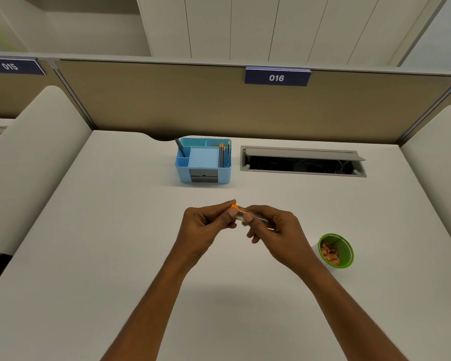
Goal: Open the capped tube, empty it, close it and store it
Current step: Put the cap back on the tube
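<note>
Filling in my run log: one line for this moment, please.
left hand: pinching orange cap | right hand: holding tube | green cup: holds orange bits

Both of the person's hands are meeting above the middle of the white desk (pixel 115 256). The left hand (pixel 206 225) is pinching the orange cap (pixel 235 206) of a small clear plastic tube (pixel 241 214), while the right hand (pixel 276 230) is gripping the tube's body, which is lying roughly level between them. To the right, a green ribbed cup (pixel 345 246) holding orange-pink scraps is sitting apart from the hands. Farther back, a light blue plastic desk organizer (pixel 203 162) is standing with orange-tipped pencils (pixel 223 153) upright in its right compartment and a dark pen (pixel 180 148) leaning at its left. Beside it, a grey cable hatch (pixel 302 161) is lying open
</note>
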A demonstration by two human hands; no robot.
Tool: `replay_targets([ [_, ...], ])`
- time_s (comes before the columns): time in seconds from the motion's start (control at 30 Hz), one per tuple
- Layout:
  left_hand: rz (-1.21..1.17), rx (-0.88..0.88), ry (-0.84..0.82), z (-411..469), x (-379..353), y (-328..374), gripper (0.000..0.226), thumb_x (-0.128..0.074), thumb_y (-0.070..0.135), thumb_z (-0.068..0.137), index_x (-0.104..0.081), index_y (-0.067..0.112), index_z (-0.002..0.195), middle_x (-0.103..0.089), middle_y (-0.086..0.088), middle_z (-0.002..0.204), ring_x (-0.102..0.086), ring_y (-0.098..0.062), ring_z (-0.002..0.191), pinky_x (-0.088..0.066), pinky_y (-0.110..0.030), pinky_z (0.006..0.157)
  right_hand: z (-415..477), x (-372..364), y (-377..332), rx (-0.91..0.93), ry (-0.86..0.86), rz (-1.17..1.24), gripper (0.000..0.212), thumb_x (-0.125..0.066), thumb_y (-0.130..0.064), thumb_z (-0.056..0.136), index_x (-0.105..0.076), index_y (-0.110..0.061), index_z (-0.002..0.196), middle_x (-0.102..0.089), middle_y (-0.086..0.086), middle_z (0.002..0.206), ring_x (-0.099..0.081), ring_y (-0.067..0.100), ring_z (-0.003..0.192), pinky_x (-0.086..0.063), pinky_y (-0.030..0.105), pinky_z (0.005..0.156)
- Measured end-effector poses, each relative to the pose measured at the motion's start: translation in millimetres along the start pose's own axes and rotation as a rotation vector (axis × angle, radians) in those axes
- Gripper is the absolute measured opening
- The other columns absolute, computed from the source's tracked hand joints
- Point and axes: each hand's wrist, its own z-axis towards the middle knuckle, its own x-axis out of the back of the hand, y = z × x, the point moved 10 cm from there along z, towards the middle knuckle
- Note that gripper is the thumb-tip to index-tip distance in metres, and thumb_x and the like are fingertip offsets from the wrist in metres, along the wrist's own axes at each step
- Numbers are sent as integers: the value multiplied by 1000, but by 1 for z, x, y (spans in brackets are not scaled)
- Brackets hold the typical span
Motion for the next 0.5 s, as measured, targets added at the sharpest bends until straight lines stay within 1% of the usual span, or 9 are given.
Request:
replay_targets([
  [0.07, -37, 15, 53, 4, 8, -7, 32, -74, 27, 81, -77, 20, 112, -83, -4, 102, -79, -25, 95, -65, -40, 88, 4, 10, -2, 47, 59, -117, 32, -73, -30, 90, -71, -18, 120, -74, -4, 103, -72, 15, 88, -62, 23, 73],
  [0.1, -46, 21, 67, 6, 11, -10, 31, -74, 26, 81, -77, 21, 112, -83, -3, 102, -79, -25, 96, -65, -39, 88, 6, 14, -3, 80, 77, -156, 32, -75, -26, 88, -72, -18, 119, -72, -5, 105, -71, 14, 90, -61, 21, 74],
  [0.2, -49, 34, 82, 12, 15, -18, 33, -74, 25, 81, -76, 20, 114, -83, -4, 103, -79, -24, 98, -64, -40, 89, 14, 15, -4, 140, 81, -208, 27, -76, -17, 87, -75, -17, 114, -72, -5, 99, -69, 14, 87, -58, 18, 72],
  [0.27, -42, 37, 107, 17, 18, -25, 38, -75, 26, 81, -76, 15, 117, -83, -5, 106, -79, -23, 97, -63, -43, 92, 23, 12, 1, 136, 93, -215, 26, -77, -16, 87, -76, -17, 113, -72, -5, 97, -69, 15, 85, -59, 19, 73],
  [0.33, -18, 37, 147, 24, 24, -31, 40, -76, 26, 82, -75, 13, 120, -82, -5, 110, -79, -21, 96, -61, -47, 96, 34, 8, 4, 149, 101, -217, 26, -78, -17, 86, -76, -17, 112, -74, -3, 98, -70, 16, 84, -60, 22, 74],
  [0.4, 32, 37, 188, 33, 30, -36, 36, -76, 23, 86, -75, 14, 121, -82, -3, 111, -80, -18, 94, -60, -49, 98, 46, 2, 5, 177, 102, -261, 26, -78, -20, 86, -77, -19, 112, -75, -4, 99, -69, 15, 85, -60, 24, 74],
  [0.47, 76, 17, 217, 44, 35, -38, 34, -75, 22, 89, -74, 15, 122, -82, -2, 110, -79, -14, 92, -60, -49, 97, 59, -3, 7, 192, 100, -303, 26, -79, -23, 85, -78, -21, 111, -76, -5, 100, -68, 15, 87, -59, 26, 73],
  [0.5, 87, 2, 232, 50, 39, -38, 36, -74, 26, 89, -74, 15, 123, -82, -2, 110, -79, -12, 92, -61, -49, 96, 68, -6, 10, 191, 102, -302, 26, -80, -22, 85, -78, -20, 111, -76, -4, 100, -68, 15, 86, -59, 26, 72],
])
